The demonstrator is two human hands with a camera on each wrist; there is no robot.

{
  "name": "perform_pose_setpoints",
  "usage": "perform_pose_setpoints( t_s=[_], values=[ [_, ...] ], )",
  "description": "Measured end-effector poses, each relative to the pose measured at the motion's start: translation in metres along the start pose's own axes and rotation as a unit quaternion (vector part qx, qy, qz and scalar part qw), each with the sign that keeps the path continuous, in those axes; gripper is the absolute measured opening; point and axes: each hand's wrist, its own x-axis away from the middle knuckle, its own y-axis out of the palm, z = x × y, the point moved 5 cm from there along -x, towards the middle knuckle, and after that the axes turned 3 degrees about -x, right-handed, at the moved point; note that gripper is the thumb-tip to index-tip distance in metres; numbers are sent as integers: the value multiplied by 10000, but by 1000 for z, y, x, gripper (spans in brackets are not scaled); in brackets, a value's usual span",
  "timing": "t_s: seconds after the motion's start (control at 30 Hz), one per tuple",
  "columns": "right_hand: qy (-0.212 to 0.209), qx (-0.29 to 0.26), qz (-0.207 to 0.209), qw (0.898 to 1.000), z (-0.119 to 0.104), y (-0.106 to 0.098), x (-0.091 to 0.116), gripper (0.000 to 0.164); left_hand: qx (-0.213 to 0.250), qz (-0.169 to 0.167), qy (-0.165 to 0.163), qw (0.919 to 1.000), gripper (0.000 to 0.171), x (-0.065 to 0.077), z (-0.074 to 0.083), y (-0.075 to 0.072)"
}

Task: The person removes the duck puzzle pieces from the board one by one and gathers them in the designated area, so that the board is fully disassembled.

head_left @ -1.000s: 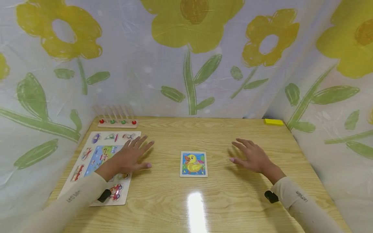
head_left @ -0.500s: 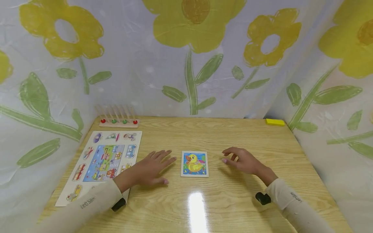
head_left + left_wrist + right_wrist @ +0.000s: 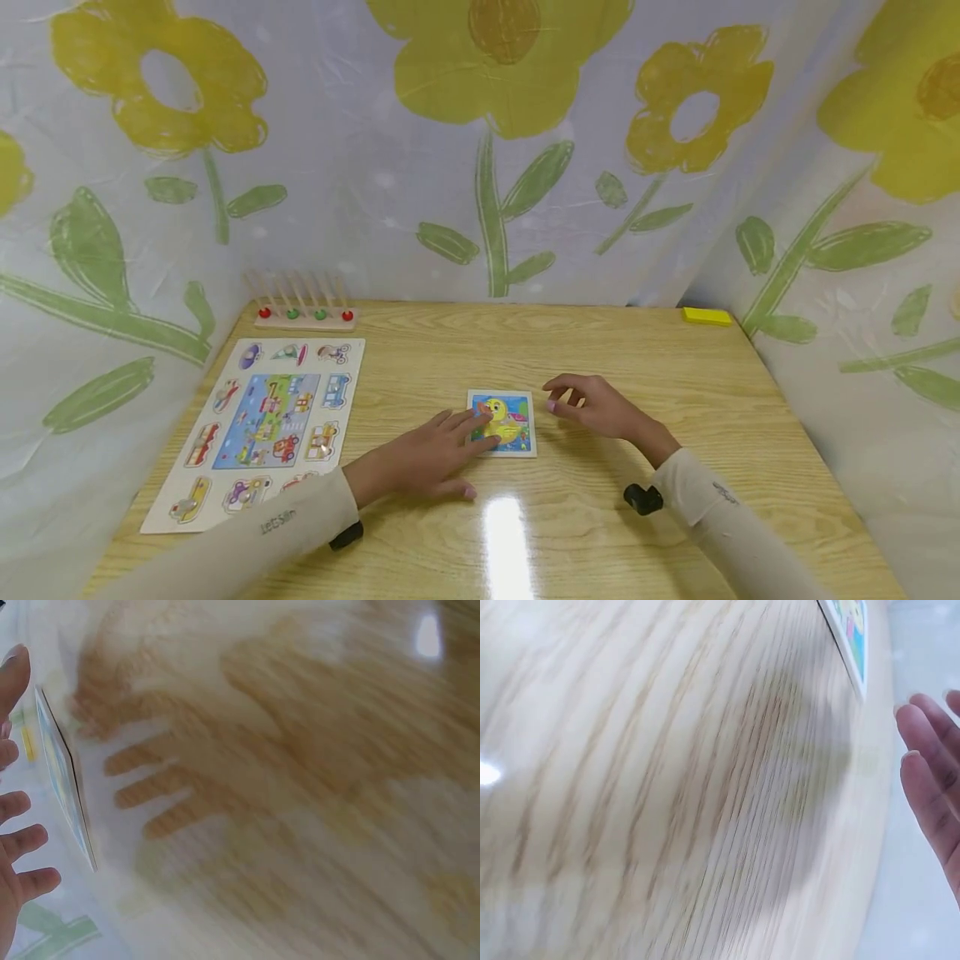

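Observation:
A small square duck puzzle with a white border lies flat in the middle of the wooden table. My left hand reaches over its left side in the head view, fingers spread and covering part of the duck. In the left wrist view the fingers show above the tabletop, with a gap between them and the puzzle's edge. Just right of the puzzle hovers my right hand, its fingers loosely bent and nothing in them. The right wrist view has those fingertips apart from the puzzle's corner.
On the left lies a large vehicle picture board, partly under the left sleeve. Behind it stands a peg stand with red and green beads. A yellow block sits at the back right corner. Flower-print curtain encloses the table.
My left hand has moved right, from above the vehicle board to over the duck puzzle. My right hand has come left towards the puzzle, its fingers bending. The puzzle stays in place.

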Motion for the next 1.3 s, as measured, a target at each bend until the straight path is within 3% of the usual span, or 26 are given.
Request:
perform_pose_setpoints(
  t_s=[0.3, 0.5, 0.8, 1.3],
  values=[
    [-249, 94, -130, 9996, 0, 12, -18, 37, 274, -404, -83, 9988, 82, -10, 9, 9],
    [-186, 80, -271, 9994, 4, 20, -28, 36, 255, -499, -44, 9984, 84, -14, 16, 13],
    [-144, 18, -595, 9981, 3, 34, -44, 36, 289, -927, -307, 9948, 85, -14, 15, 18],
    [29, 372, -630, 9973, -7, 44, -60, 33, 165, -927, -303, 9951, 83, -14, 14, 22]
  ],
)
